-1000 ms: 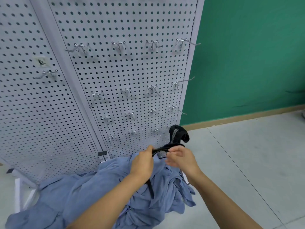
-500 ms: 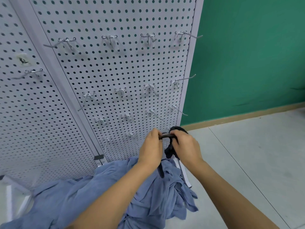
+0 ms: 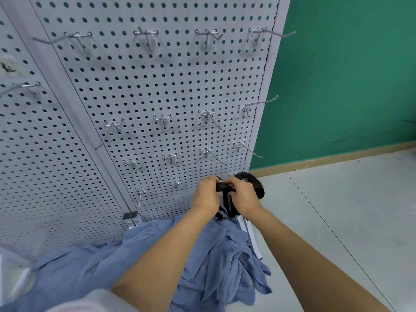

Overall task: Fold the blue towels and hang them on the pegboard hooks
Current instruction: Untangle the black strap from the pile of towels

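Gripping a black strap (image 3: pixel 252 180) with the left grip (image 3: pixel 207 195), fingers curled tight round it. Clamping the same strap with the right grip (image 3: pixel 245 197), knuckles almost touching, low against the white pegboard (image 3: pixel 157 86) near its right edge. Down to the blue towels (image 3: pixel 213 255): crumpled in a heap on the floor (image 3: pixel 337 221) at the pegboard's foot, beneath both forearms. Up above, rows of metal hooks (image 3: pixel 258 102).

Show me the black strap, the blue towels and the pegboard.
black strap (image 3: pixel 256 184): head view, on its rolled right end.
blue towels (image 3: pixel 220 255): head view, middle of the heap on the floor.
pegboard (image 3: pixel 157 86): head view, bare panel between hook rows.
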Available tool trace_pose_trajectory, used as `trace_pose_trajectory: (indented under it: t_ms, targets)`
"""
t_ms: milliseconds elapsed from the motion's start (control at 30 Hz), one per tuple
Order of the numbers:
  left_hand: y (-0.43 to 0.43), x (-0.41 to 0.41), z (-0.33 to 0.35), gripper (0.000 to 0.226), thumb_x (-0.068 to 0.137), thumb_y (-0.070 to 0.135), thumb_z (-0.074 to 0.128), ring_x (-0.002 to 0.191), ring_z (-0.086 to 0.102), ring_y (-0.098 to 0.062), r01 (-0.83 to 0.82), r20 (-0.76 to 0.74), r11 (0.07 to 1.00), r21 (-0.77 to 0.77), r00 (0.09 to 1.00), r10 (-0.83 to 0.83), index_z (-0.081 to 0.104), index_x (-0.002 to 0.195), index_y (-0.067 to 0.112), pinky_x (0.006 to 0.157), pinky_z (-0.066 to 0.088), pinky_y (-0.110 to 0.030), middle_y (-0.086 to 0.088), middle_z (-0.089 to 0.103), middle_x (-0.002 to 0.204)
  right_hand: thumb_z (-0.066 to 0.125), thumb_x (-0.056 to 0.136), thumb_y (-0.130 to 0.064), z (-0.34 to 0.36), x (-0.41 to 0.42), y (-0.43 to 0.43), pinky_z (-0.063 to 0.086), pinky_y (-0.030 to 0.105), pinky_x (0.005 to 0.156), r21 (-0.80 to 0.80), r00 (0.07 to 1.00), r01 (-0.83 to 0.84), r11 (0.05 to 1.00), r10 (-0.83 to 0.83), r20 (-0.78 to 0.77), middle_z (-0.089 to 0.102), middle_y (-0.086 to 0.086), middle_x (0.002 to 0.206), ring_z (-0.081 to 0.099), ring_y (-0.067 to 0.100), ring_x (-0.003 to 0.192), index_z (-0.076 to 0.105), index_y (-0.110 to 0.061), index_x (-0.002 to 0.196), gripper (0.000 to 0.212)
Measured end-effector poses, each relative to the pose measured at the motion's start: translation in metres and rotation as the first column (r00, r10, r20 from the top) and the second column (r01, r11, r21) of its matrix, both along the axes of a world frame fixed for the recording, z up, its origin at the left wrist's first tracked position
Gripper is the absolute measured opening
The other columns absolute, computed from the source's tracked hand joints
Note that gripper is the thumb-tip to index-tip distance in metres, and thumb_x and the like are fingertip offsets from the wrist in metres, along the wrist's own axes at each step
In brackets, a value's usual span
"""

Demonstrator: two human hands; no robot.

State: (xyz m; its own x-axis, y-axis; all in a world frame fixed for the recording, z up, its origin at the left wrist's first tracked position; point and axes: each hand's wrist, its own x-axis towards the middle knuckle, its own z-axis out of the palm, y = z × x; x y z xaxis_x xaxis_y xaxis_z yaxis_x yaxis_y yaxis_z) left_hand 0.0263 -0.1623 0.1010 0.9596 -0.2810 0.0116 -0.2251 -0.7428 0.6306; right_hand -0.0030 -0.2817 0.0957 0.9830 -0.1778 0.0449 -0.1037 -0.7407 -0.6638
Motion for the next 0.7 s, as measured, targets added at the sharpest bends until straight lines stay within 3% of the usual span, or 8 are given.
trace_pose_trajectory:
  t_ms: [167,267,400,533,600,700]
  targets:
    - [0.022,-0.026,0.003,0.043,0.088,0.011,0.064,0.110,0.056,-0.025,0.090,-0.004,0.996,-0.011,0.996,-0.090,0.051,0.130,0.012,0.096,0.045,-0.036,-0.008,0.057,0.123,0.055,0.085,0.007,0.015,-0.029,0.003,0.045,0.031,0.095,-0.032,0.989,-0.031,0.999,0.035,0.142,0.061,0.009,0.117,0.058,0.022,0.107,0.061,-0.007,0.119,0.037]
    - [0.060,-0.051,0.006,0.034,0.088,0.011,0.066,0.101,0.060,-0.023,0.150,-0.046,0.985,-0.090,0.987,-0.154,0.059,0.121,0.007,0.092,0.047,-0.031,-0.007,0.063,0.113,0.058,0.085,0.005,0.023,-0.055,0.015,0.047,0.030,0.091,-0.027,0.973,-0.101,0.994,0.105,0.203,0.061,0.004,0.114,0.057,0.016,0.103,0.063,-0.008,0.114,0.032]
    - [0.131,-0.071,-0.012,0.020,0.086,0.008,0.067,0.090,0.062,-0.021,0.083,-0.119,0.996,-0.031,0.989,-0.086,0.066,0.106,0.004,0.085,0.049,-0.027,-0.001,0.062,0.096,0.058,0.085,0.003,0.006,-0.087,0.042,0.049,0.030,0.087,-0.004,0.970,-0.232,0.973,0.232,0.068,0.063,0.004,0.107,0.059,0.016,0.096,0.064,-0.009,0.107,0.026]
    - [0.175,-0.086,-0.037,0.014,0.084,-0.002,0.065,0.073,0.057,-0.005,0.042,-0.155,0.999,-0.013,0.987,-0.044,0.066,0.096,0.005,0.066,0.040,-0.005,0.001,0.059,0.082,0.054,0.089,0.002,-0.035,-0.107,0.069,0.049,0.025,0.086,0.081,0.947,-0.294,0.952,0.302,-0.110,0.057,-0.002,0.104,0.054,0.011,0.097,0.062,-0.005,0.112,0.025]
    - [0.181,-0.093,-0.054,0.016,0.083,-0.002,0.066,0.061,0.055,0.006,0.058,-0.196,0.998,-0.001,0.979,-0.057,0.065,0.095,0.008,0.063,0.038,-0.003,0.008,0.056,0.077,0.053,0.090,0.002,-0.056,-0.111,0.080,0.048,0.026,0.086,0.078,0.932,-0.311,0.947,0.320,-0.170,0.057,-0.001,0.104,0.053,0.012,0.098,0.062,-0.004,0.113,0.026]
    - [0.181,-0.098,-0.081,0.017,0.083,0.001,0.066,0.066,0.051,0.001,0.100,-0.241,0.994,0.041,0.967,-0.087,0.065,0.097,0.009,0.066,0.038,-0.003,0.007,0.057,0.080,0.053,0.090,0.000,-0.081,-0.107,0.095,0.044,0.021,0.086,0.024,0.899,-0.363,0.931,0.357,-0.255,0.060,0.006,0.114,0.055,0.016,0.104,0.060,-0.004,0.115,0.026]
